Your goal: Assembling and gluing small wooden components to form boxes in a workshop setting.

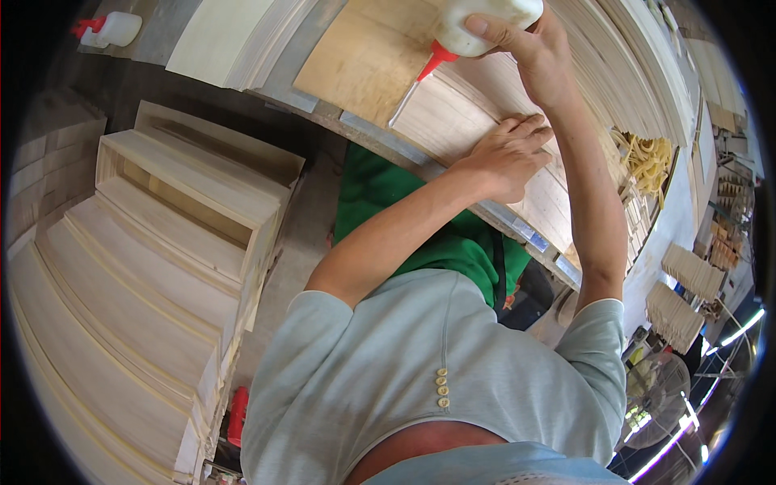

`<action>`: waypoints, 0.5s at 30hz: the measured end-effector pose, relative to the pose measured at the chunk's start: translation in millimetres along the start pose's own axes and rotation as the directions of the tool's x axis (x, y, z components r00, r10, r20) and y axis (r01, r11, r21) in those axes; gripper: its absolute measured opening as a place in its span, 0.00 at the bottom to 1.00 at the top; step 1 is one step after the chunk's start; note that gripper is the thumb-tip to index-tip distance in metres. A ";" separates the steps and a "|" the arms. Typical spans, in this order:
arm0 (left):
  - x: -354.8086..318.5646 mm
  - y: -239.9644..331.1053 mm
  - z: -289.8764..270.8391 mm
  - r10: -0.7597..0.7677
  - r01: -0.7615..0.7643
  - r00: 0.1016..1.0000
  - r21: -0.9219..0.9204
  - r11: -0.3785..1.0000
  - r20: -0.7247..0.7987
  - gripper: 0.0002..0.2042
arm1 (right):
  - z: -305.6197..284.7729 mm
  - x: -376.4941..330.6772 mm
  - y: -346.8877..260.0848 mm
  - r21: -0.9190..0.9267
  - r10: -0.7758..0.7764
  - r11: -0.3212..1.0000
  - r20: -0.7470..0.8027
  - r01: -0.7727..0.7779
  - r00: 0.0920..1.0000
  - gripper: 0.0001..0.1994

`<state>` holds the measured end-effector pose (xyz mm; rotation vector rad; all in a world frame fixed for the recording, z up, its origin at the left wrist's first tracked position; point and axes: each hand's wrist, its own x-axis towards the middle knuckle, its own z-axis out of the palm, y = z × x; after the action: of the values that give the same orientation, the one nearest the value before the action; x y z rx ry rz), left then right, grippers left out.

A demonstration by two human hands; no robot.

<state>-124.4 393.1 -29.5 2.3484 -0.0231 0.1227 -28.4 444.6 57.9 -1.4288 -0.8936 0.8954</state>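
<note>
My right hand is wrapped round a white glue bottle, which tilts downward with its red nozzle pointing to the lower left. White glue shows below the nozzle, along the edge of a pale wooden board. On the pale boards, to the right of that spot, my left hand lies with its palm down and its fingers stretched out. It holds nothing that I can see. A browner wooden sheet lies on the bench, left of the nozzle.
Stacked wooden boxes fill the left side. Curved stacks of thin wood panels stand at the upper right, near a heap of yellow rubber bands. Another white bottle with a red top is at the upper left. A fan stands lower right.
</note>
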 end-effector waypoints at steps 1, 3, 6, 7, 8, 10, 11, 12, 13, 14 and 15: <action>0.1 0.1 0.0 -0.009 0.009 1.000 0.005 1.000 0.003 0.29 | -2.4 1.8 -0.7 0.000 -0.002 1.000 -0.003 0.002 1.000 0.32; -0.2 0.5 -0.6 -0.016 0.016 1.000 0.012 1.000 0.008 0.29 | -7.3 5.8 -0.6 -0.051 0.007 0.999 -0.041 -0.009 0.999 0.32; 3.1 2.2 -2.5 -0.026 0.024 0.998 0.040 0.999 0.054 0.29 | -19.9 11.1 -0.9 -0.094 -0.076 0.993 -0.033 0.072 0.997 0.31; 3.0 1.5 -2.0 -0.029 0.027 0.998 0.034 0.999 0.056 0.29 | -20.5 11.6 -2.0 -0.096 -0.078 0.993 -0.036 0.074 0.996 0.31; 3.1 0.9 -1.7 -0.031 0.029 0.998 0.029 0.999 0.057 0.29 | -20.4 12.3 -3.8 -0.068 -0.056 0.996 -0.056 0.052 0.997 0.31; 2.7 0.2 -2.7 -0.030 0.028 0.997 0.035 0.999 0.066 0.29 | -21.3 13.9 -7.2 -0.039 -0.037 0.999 -0.079 0.034 0.996 0.31; 2.3 0.0 -3.8 -0.033 0.031 0.997 0.040 0.999 0.076 0.29 | -22.0 15.1 -8.6 -0.043 -0.023 0.999 -0.084 0.020 0.996 0.31; 2.0 -0.5 -3.9 -0.031 0.028 0.997 0.044 0.999 0.077 0.29 | -23.0 16.3 -9.7 -0.048 -0.010 0.999 -0.090 0.006 0.996 0.31; 3.9 -0.2 -2.4 -0.021 0.018 0.997 0.049 0.999 0.072 0.29 | -28.6 17.7 -6.8 -0.053 -0.017 0.999 -0.103 0.012 0.995 0.31; 4.1 -0.8 -1.7 -0.018 0.014 0.998 0.056 0.998 0.066 0.29 | -32.8 21.3 1.4 -0.057 -0.077 0.996 -0.114 0.071 0.990 0.30; 4.1 -1.3 -1.2 -0.010 0.005 0.998 0.063 0.998 0.068 0.29 | -36.9 24.3 8.0 -0.063 -0.137 0.989 -0.125 0.130 0.983 0.30</action>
<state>-120.4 395.0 -29.2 2.4141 -0.0446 0.0393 15.4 451.1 50.8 -1.4380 -0.9108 0.6751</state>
